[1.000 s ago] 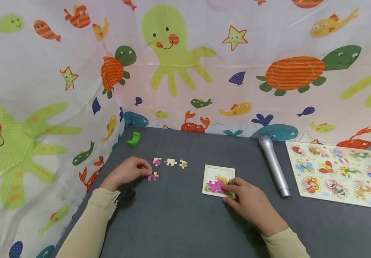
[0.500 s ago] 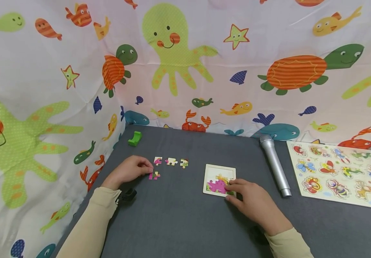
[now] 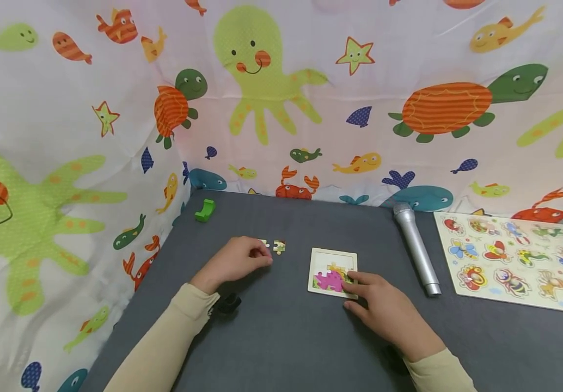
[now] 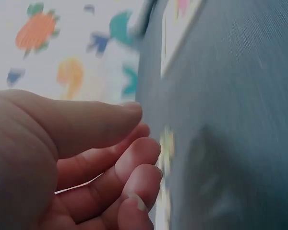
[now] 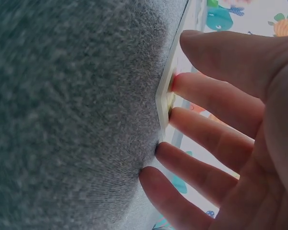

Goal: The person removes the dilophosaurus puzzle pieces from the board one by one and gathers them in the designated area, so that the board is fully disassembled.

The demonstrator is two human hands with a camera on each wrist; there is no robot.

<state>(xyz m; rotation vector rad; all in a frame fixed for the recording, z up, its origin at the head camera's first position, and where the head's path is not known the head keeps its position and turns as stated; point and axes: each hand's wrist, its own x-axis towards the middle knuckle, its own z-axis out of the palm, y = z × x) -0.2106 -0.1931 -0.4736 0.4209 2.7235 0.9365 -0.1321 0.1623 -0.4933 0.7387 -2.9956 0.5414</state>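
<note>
The small square pale wooden puzzle tray (image 3: 327, 259), partly filled with magenta and yellow pieces, lies on the dark grey cloth between the hands, directly beside the right hand (image 3: 389, 310), whose extended, spread fingers contact its right side. The left hand (image 3: 236, 260), loosely curled with nothing visible in its grasp, is positioned left of the tray, near a multicoloured interlocking puzzle piece (image 3: 279, 246).
</note>
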